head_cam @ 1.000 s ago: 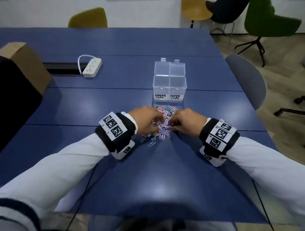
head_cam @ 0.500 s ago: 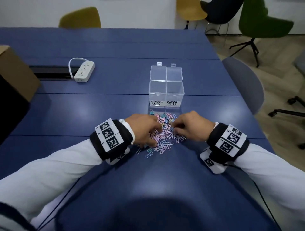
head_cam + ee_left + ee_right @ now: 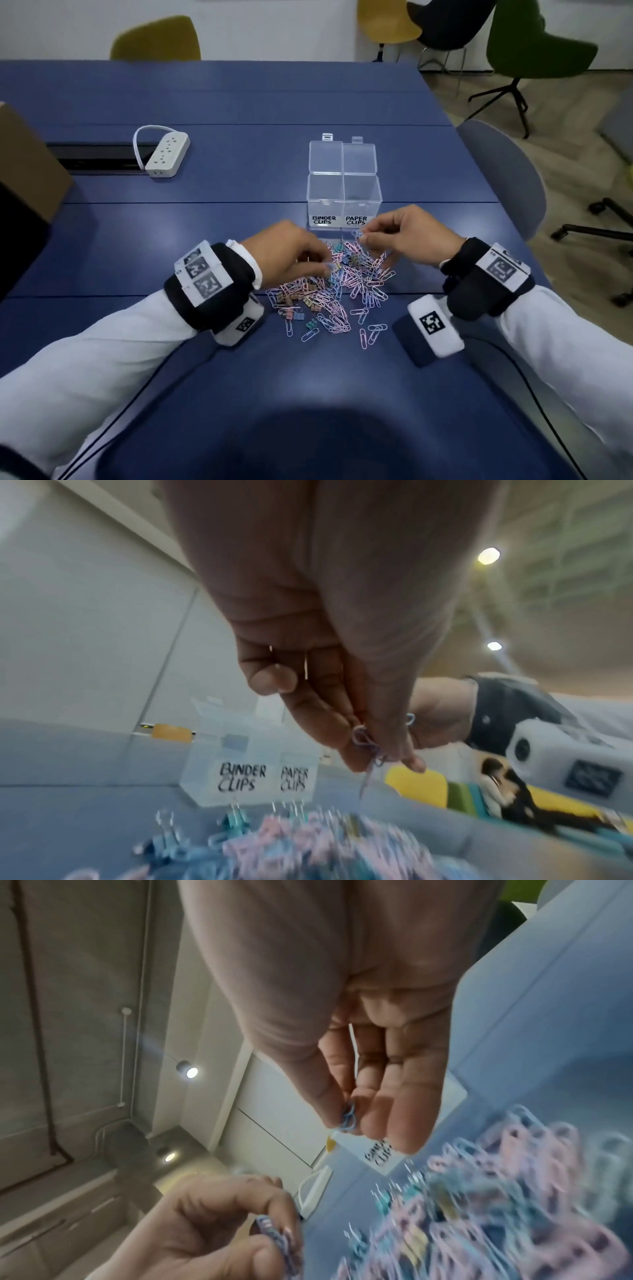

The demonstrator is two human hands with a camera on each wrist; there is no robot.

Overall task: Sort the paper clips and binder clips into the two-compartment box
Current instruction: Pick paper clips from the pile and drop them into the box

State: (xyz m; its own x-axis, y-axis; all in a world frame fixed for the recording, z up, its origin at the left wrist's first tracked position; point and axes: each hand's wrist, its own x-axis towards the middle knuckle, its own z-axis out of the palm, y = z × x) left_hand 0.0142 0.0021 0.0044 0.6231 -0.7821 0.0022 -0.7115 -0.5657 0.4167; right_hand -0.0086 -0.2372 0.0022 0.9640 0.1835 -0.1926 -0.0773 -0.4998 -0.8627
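Note:
A heap of pastel paper clips and small binder clips [image 3: 337,291] lies on the blue table. Just behind it stands the clear two-compartment box [image 3: 343,198] with both lids up, labelled BINDER CLIPS on the left and PAPER CLIPS on the right. My left hand [image 3: 322,265] hovers over the heap's left side and pinches purple-blue paper clips [image 3: 368,746]. My right hand [image 3: 361,234] is raised above the heap's far right, close to the PAPER CLIPS label, pinching a blue paper clip [image 3: 348,1118] between thumb and fingers.
A white power strip [image 3: 168,155] lies at the back left beside a dark cable slot. A brown cardboard box [image 3: 30,164] stands at the left edge. A grey chair [image 3: 503,171] sits by the table's right side; more chairs stand behind.
Both hands have lifted off the heap with paper clips pinched. The right hand has risen toward the box. The head view has tilted down and closer.

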